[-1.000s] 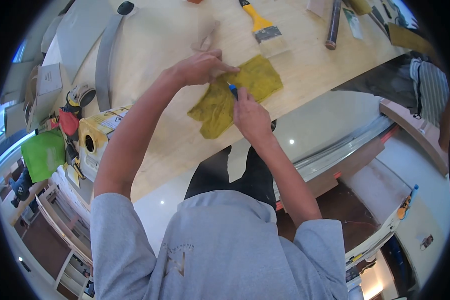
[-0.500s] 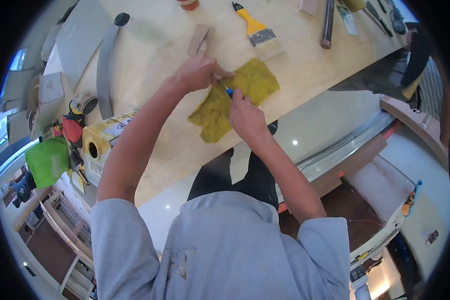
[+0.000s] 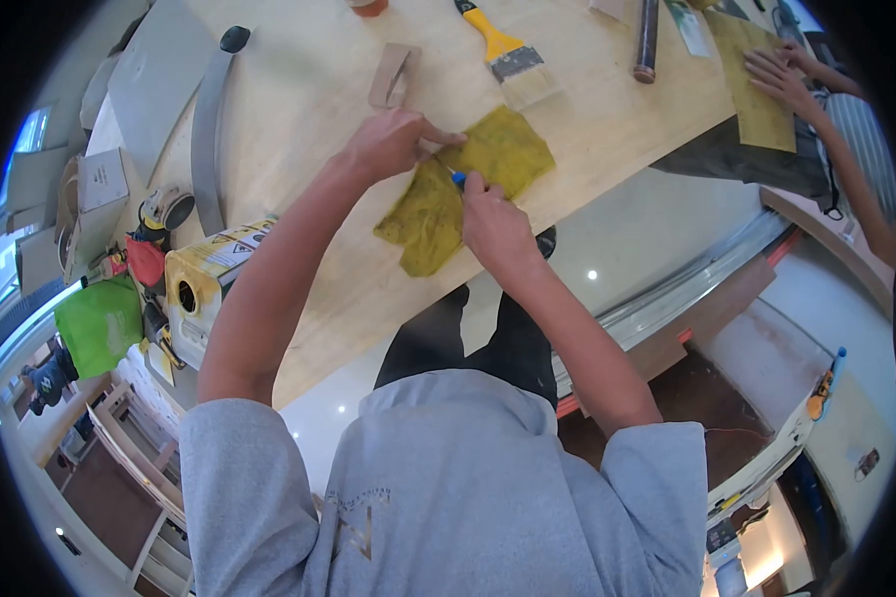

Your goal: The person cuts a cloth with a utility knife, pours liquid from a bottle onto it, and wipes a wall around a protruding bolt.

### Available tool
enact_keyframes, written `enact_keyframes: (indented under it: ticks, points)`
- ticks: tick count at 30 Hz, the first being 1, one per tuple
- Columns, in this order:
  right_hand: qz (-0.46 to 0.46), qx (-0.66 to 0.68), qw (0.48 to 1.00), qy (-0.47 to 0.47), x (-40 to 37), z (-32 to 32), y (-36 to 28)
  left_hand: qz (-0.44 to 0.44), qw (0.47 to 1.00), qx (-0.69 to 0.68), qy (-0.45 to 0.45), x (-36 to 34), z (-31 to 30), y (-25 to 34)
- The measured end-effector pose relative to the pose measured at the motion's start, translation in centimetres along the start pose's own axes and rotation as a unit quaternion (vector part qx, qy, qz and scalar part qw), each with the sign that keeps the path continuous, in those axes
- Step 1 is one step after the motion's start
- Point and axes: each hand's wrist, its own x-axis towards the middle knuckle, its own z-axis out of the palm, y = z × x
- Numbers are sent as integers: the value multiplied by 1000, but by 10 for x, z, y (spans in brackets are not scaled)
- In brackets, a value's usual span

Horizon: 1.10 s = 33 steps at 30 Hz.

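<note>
A creased yellow-olive cloth [image 3: 513, 157] lies on the wooden tabletop [image 3: 338, 289]. My right hand [image 3: 500, 221] is closed around a slim tool with a blue part [image 3: 458, 178], whose thin end reaches up and left over the cloth. Across from it, my left hand [image 3: 390, 144] is curled at the cloth's upper left edge, index finger stretched over it towards the right. What its other fingers hold, I cannot tell. Just above the left hand rests a brownish block [image 3: 395, 75] with a slot-like mark. A yellow-handled paintbrush [image 3: 509, 55] lies beyond the cloth.
At right, another person's hands [image 3: 782, 78] rest on a yellowish sheet [image 3: 757, 95] at the table edge. A dark tube [image 3: 647, 40] lies nearby. On the left stand a yellow-and-white can [image 3: 204, 279], a curved grey strip [image 3: 209, 149] and a green bag [image 3: 100, 323].
The other person's hands and the yellowish sheet have come into view at the right. My right hand has shifted slightly; my left hand stays nearly in place. The view has moved a little.
</note>
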Motion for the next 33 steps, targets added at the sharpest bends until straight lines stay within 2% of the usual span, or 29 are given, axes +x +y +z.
enact_keyframes:
  ticks: [10,13,22,25,28,31,33]
  points:
    - [-9,-7,1000,-8,-9,-3,7,-8,998,46,32,-4,8,3]
    - [-3,34,999,-38,-9,-3,8,-19,998,48,25,-3,11,2]
    - [-33,90,994,-44,-18,-13,16,-26,998,44,26,-3,12,1]
    - [22,96,991,-96,-32,-13,22,-37,998,40,21,-3,14,2]
    - [23,86,990,-114,-34,-15,23,-47,997,60,16,-3,10,7]
    - [8,109,991,-82,-42,-10,28,-42,997,57,22,-6,8,7]
    - [29,110,987,-114,-51,-16,33,-37,998,43,27,-6,7,8]
